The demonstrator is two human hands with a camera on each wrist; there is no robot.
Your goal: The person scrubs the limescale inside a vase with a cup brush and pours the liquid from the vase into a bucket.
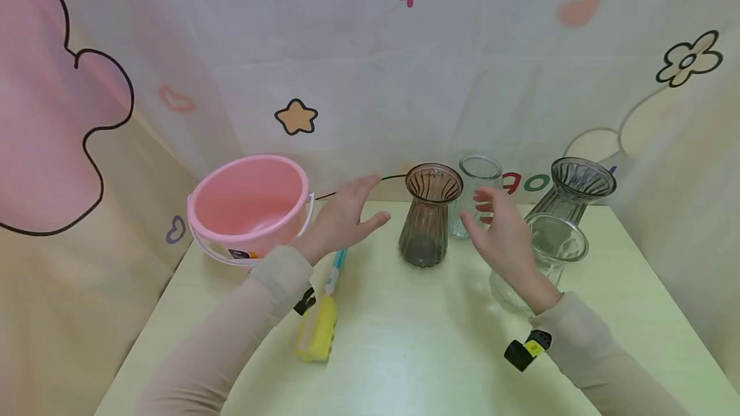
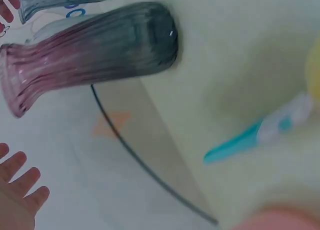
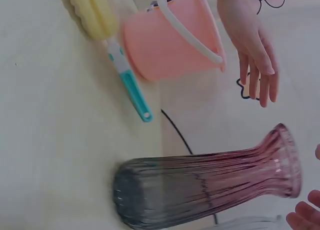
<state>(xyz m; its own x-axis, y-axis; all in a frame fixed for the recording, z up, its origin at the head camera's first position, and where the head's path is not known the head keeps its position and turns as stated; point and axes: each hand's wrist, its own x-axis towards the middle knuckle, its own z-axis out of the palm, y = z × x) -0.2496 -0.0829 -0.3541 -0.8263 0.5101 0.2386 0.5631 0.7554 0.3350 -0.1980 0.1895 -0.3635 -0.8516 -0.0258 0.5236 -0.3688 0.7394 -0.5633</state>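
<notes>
Between my two hands a ribbed glass vase [image 1: 424,230], brownish pink at the top and grey at the base, stands upright on the table. To its left my left hand [image 1: 343,217] hovers with fingers extended and touches nothing. My right hand [image 1: 503,236] is raised on the other side, its fingers loosely bent and holding nothing, in front of a clear bluish vase [image 1: 480,169]. A clear glass vase [image 1: 557,239] stands beside my right wrist, partly hidden by it. In the right wrist view the pinkish vase [image 3: 210,185] shows whole, with my left hand [image 3: 252,50] above it.
A pink bucket [image 1: 248,198] with a white handle stands at the back left. A yellow sponge brush [image 1: 318,332] with a blue and white handle lies near my left wrist. One dark grey vase [image 1: 581,175] is at the back right. A printed curtain [image 1: 370,82] hangs behind the table.
</notes>
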